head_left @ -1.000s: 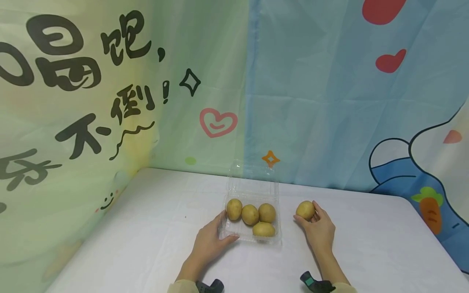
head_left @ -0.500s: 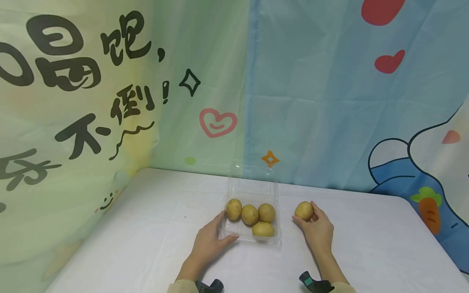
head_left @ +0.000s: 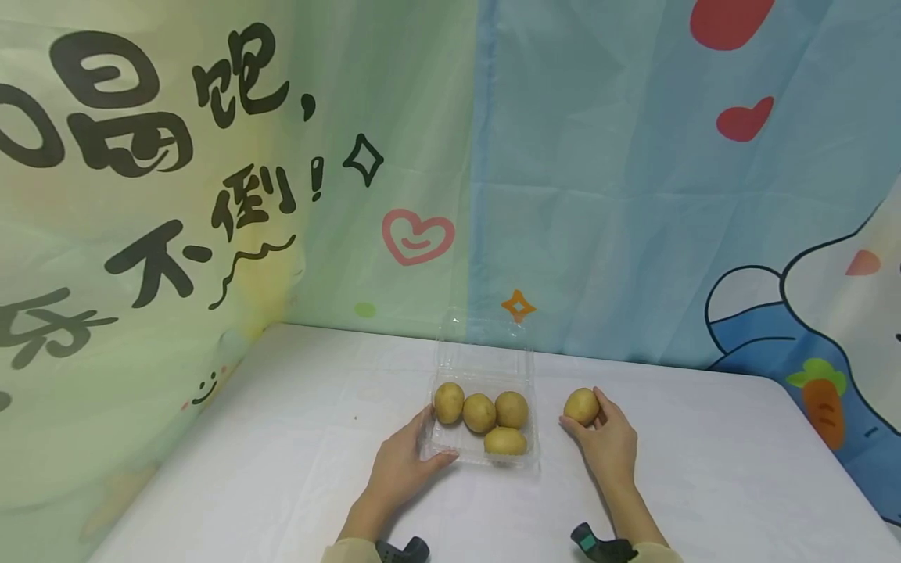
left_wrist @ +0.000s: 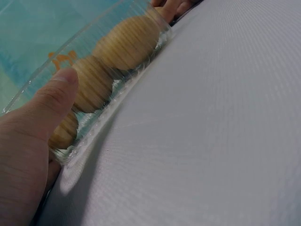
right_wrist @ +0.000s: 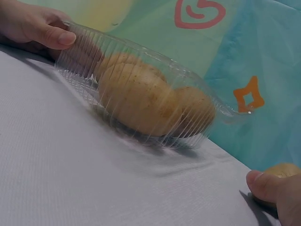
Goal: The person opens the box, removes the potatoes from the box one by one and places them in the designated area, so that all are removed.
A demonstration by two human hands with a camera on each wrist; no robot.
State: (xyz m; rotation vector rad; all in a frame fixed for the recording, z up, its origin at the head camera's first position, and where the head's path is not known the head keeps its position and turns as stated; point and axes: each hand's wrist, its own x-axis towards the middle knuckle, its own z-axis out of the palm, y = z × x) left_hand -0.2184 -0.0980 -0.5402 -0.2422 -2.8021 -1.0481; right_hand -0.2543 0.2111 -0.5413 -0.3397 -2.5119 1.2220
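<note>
A clear plastic clamshell box (head_left: 461,442) stands on the table with its lid (head_left: 486,356) raised at the back. Several yellow potatoes (head_left: 480,413) lie inside it: three across the back and one (head_left: 505,441) at the front right. My left hand (head_left: 403,465) holds the box by its front left corner, its thumb (left_wrist: 63,89) over the near wall in the left wrist view. To the right of the box, my right hand (head_left: 612,446) grips another potato (head_left: 581,407) between thumb and fingers. In the right wrist view this potato (right_wrist: 282,170) is mostly hidden behind the thumb.
A white cloth (head_left: 281,469) covers the table. Behind the table hangs a printed fabric backdrop (head_left: 598,234), and its left part (head_left: 141,313) runs along the table's left side. The raised lid stands close to the backdrop.
My right hand has shifted slightly left, toward the box, with the potato in its grip. The left hand and the box have stayed in place.
</note>
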